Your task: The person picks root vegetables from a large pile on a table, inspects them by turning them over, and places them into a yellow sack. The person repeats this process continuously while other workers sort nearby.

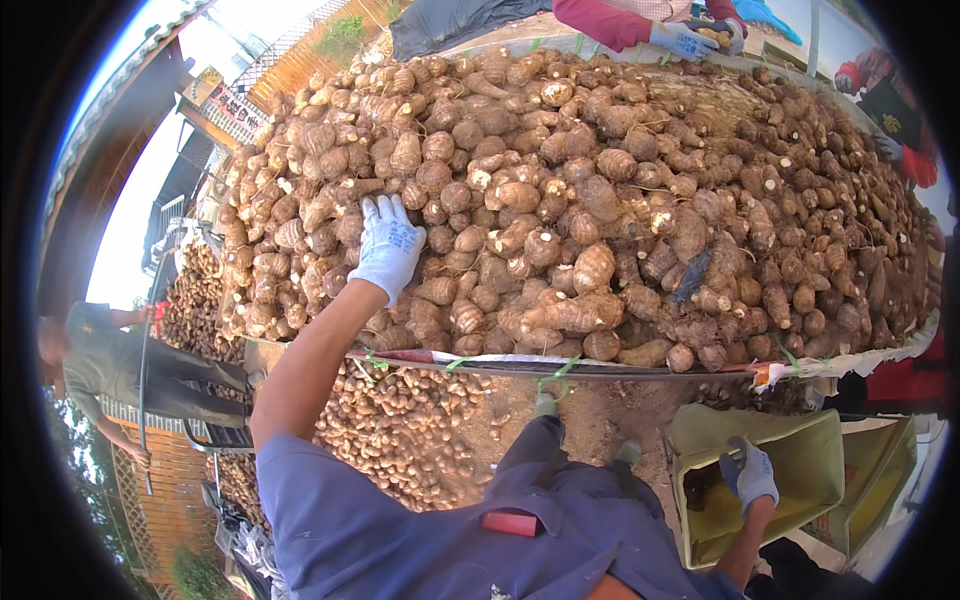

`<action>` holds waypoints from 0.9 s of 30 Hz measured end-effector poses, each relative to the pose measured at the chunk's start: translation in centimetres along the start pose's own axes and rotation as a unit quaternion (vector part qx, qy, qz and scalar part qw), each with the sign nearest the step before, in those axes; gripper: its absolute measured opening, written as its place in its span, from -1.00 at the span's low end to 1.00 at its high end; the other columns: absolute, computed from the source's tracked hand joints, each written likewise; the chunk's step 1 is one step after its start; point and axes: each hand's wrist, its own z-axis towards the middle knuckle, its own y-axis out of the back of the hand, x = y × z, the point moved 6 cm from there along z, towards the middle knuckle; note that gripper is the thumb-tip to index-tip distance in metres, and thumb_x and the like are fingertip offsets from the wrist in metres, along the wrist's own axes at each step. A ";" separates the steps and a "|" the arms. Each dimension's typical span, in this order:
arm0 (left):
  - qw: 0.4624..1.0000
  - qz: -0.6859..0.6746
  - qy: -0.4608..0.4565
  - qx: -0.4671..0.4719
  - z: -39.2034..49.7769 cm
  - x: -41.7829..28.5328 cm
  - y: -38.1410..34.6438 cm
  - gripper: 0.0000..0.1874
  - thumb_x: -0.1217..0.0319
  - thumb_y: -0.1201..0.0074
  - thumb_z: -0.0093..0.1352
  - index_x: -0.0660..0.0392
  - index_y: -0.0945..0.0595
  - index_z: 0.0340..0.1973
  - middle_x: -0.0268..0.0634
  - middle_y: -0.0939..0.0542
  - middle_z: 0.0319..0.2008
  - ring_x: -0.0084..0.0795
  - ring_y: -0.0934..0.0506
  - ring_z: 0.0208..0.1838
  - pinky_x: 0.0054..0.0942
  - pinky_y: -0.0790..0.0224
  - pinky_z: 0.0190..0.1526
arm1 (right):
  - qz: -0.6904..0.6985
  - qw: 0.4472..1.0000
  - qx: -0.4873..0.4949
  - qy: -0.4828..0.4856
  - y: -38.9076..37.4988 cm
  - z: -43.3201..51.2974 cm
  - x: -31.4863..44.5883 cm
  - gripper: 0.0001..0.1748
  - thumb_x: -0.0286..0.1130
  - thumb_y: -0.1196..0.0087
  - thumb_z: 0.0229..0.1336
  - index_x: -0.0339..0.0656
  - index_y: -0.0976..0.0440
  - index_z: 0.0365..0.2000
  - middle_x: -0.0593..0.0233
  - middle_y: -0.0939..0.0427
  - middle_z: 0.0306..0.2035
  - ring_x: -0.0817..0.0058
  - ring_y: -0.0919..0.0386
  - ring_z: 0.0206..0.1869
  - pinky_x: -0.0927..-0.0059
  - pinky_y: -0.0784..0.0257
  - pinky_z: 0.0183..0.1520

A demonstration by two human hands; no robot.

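Note:
A large heap of brown taro corms (525, 195) covers a raised surface edged with cloth and green ties. My left hand (388, 244), in a pale knitted glove, rests palm down on the corms at the left side of the heap, its fingers pointing away from me. My right hand (750, 474), also gloved, is low on the right over the mouth of a yellow-green rectangular bin (787, 450). Its fingers are partly bent, and whether a corm is in it cannot be made out. A dark thing lies inside the bin.
More small corms (405, 427) lie on the ground beneath the heap's edge. A second bin (874, 480) stands right of the first. Across the heap, a person's gloved hands (694, 37) hold a corm. Another person (112, 360) stands at left with a long pole (146, 375); others are at right.

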 end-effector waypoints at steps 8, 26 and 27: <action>0.982 -0.171 0.027 -0.071 -5.1 2.3 5.1 -0.45 0.40 -0.48 0.16 -0.04 -0.73 0.11 0.31 -0.36 0.42 0.29 -0.47 0.36 0.04 -0.36 0.38 | 0.015 1.000 0.003 -0.003 -0.4 -0.1 -0.8 -0.50 -0.25 -0.37 0.19 -0.13 -0.60 0.13 0.02 -0.68 -0.38 0.01 -0.67 -0.28 0.08 -0.55 -0.15; 0.292 -0.932 -0.130 -0.168 0.5 -10.5 17.5 -0.32 0.47 -0.53 0.11 0.21 -0.62 0.17 -0.24 -0.64 0.15 -0.33 -0.58 0.23 -0.28 -0.41 0.35 | 0.437 0.830 0.044 0.345 10.4 -1.3 26.8 -0.02 -0.35 -0.25 0.30 -0.11 0.01 0.60 0.07 -0.46 0.29 0.39 -0.55 0.20 0.29 -0.48 0.27; 0.295 -0.927 -0.159 -0.170 0.5 -12.0 18.2 -0.50 0.53 -0.48 0.21 0.21 -0.66 0.06 -0.26 -0.68 0.05 -0.36 -0.62 0.15 -0.32 -0.47 0.30 | 0.472 0.799 0.047 0.369 10.2 -0.6 28.6 0.07 -0.26 -0.38 0.29 -0.10 0.05 0.61 -0.01 -0.49 0.24 0.33 -0.50 0.23 0.29 -0.50 0.25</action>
